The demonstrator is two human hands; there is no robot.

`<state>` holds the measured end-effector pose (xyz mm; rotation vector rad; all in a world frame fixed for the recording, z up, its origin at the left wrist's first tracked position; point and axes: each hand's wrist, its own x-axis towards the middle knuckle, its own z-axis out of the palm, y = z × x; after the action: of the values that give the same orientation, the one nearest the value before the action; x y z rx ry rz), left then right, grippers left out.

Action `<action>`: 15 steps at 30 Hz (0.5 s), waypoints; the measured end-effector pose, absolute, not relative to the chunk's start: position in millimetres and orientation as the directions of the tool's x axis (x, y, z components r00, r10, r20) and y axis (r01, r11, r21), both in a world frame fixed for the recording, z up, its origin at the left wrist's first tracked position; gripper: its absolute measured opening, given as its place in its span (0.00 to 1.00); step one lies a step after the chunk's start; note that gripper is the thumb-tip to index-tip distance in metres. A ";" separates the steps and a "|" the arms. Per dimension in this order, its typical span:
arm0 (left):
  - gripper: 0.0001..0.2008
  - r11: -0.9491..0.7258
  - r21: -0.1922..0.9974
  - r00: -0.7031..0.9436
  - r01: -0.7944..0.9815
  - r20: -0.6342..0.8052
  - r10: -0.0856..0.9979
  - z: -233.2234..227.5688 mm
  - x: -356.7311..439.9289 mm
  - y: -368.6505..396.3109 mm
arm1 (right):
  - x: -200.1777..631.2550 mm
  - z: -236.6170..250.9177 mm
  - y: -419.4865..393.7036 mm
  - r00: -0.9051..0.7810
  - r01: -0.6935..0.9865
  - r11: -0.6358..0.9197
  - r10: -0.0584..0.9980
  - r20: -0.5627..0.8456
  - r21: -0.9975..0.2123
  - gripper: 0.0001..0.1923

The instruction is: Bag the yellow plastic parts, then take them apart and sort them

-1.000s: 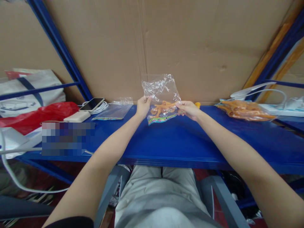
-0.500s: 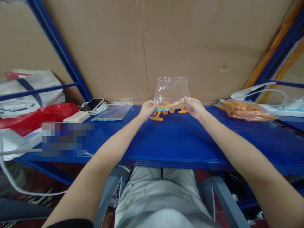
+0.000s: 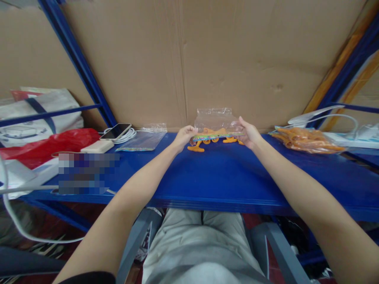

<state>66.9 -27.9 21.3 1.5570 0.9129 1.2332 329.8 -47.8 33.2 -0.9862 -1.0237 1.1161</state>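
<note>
My left hand [image 3: 184,136] and my right hand [image 3: 248,132] each pinch one end of a small clear plastic bag [image 3: 215,119] with a coloured strip along its lower edge. The bag is held flat and low over the back of the blue shelf [image 3: 225,173], against the cardboard wall. Orange plastic pieces [image 3: 207,141] lie on the shelf under the bag, some poking out below it.
A stack of empty clear bags [image 3: 142,139] lies left of my hands, beside a phone [image 3: 116,131], a white charger [image 3: 97,146] and cable. A bag of orange pieces [image 3: 304,139] sits at the right. A red bag [image 3: 50,144] and white cloth bag are at far left.
The bag has been lowered from upright in the air to flat near the shelf. Orange pieces that were inside it now lie on the shelf beneath it.
</note>
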 end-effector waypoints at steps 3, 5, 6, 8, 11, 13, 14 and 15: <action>0.16 -0.268 0.963 0.358 0.038 0.237 0.903 16.5 65.7 -26.1 | 332.9 33.6 -47.8 0.137 -0.192 0.111 0.987 0.086 -0.975 0.18; 0.15 -0.236 0.969 0.441 0.078 0.178 0.879 14.0 65.1 -25.3 | 332.7 34.1 -48.0 0.157 -0.178 0.111 0.984 0.083 -0.978 0.14; 0.15 -0.216 0.971 0.471 0.101 0.145 0.870 13.4 64.7 -25.0 | 332.0 34.3 -48.1 0.174 -0.172 0.121 0.981 0.091 -0.978 0.11; 0.14 -0.175 0.977 0.493 0.118 0.095 0.865 13.4 64.0 -24.9 | 330.2 35.0 -48.3 0.202 -0.172 0.149 0.973 0.113 -0.974 0.07; 0.13 -0.142 0.990 0.455 0.017 0.119 0.883 15.5 63.7 -24.6 | 326.5 35.9 -49.4 0.208 -0.217 0.198 0.966 0.153 -0.956 0.07; 0.12 -0.154 0.984 0.394 -0.086 0.175 0.902 17.0 64.1 -23.4 | 324.0 36.0 -50.9 0.182 -0.248 0.219 0.967 0.177 -0.944 0.07; 0.12 -0.167 0.978 0.356 -0.125 0.201 0.913 17.5 64.2 -22.4 | 322.9 35.8 -52.0 0.151 -0.254 0.214 0.972 0.180 -0.943 0.07; 0.14 -0.182 0.971 0.313 -0.152 0.222 0.923 17.9 64.2 -21.1 | 321.8 35.3 -53.2 0.101 -0.254 0.196 0.979 0.175 -0.947 0.07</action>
<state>64.2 -21.1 17.9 1.4055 0.7678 1.1542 321.8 -53.2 35.3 -0.9153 -1.0423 1.1311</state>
